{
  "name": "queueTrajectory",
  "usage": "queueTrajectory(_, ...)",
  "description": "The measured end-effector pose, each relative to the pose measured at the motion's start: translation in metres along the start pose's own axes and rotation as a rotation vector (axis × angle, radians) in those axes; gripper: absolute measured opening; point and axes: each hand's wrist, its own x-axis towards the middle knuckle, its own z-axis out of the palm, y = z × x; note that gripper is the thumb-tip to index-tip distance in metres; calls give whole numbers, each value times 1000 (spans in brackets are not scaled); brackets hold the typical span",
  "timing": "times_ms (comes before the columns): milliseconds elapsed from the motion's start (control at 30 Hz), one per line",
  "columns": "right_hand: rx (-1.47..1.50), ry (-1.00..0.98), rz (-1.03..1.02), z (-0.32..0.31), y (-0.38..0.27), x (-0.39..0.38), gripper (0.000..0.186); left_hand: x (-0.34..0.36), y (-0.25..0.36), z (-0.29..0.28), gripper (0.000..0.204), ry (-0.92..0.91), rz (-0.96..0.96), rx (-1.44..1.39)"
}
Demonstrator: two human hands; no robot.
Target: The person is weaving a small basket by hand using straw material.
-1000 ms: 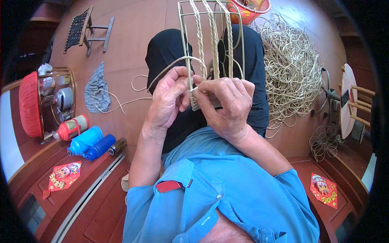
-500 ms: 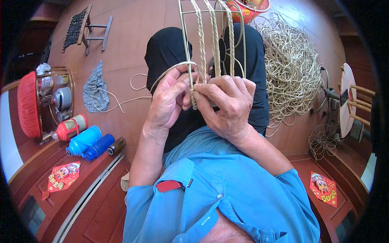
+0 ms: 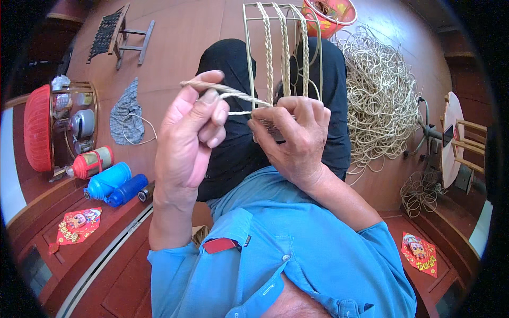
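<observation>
A pale metal wire frame (image 3: 250,50) stands between my knees, with several twisted cord strands (image 3: 284,58) running lengthwise along it. My left hand (image 3: 188,124), left of the frame, pinches a beige twisted cord (image 3: 238,95) between thumb and fingers. The cord stretches from there to the frame's near end. At that end my right hand (image 3: 297,135) is closed, thumb and forefinger pressed together where the cord meets the wire. Woven cord shows partly under the right fingers; the exact grip point is hidden.
A large heap of loose cord (image 3: 379,100) lies on the floor at right, near a red bucket (image 3: 331,18). A wooden stool (image 3: 119,40) and grey cloth (image 3: 126,114) are at left, with blue flasks (image 3: 108,180) below. A round-topped stool (image 3: 455,138) lies tipped at far right.
My left hand has moved left, away from the frame, drawing the cord out with it. My right hand stays at the frame's near end.
</observation>
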Motion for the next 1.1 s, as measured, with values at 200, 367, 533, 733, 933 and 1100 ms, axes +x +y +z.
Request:
queueTrajectory(200, 71, -31, -60, 8, -5, 16, 20, -9, 14, 26, 35, -25, 10, 69)
queueTrajectory(367, 176, -109, 32, -3, -3, 25, 19, 2, 25, -50, 39, 203, 134, 19)
queueTrajectory(533, 204, -179, 75, -12, 3, 18, 23, -22, 44, -327, 17, 586, 137, -58)
queueTrajectory(733, 415, -198, 111, -28, 11, 14, 31, -226, 107, -589, 28, 1407, 487, -1)
queueTrajectory(933, 502, -205, 312, -11, 28, 16, 37, -47, 15, -425, 34, 753, 313, 1322)
queueTrajectory(1100, 794, -325, 524, -35, 21, 33, 35, -5, -23, -79, 30, 209, 348, 898)
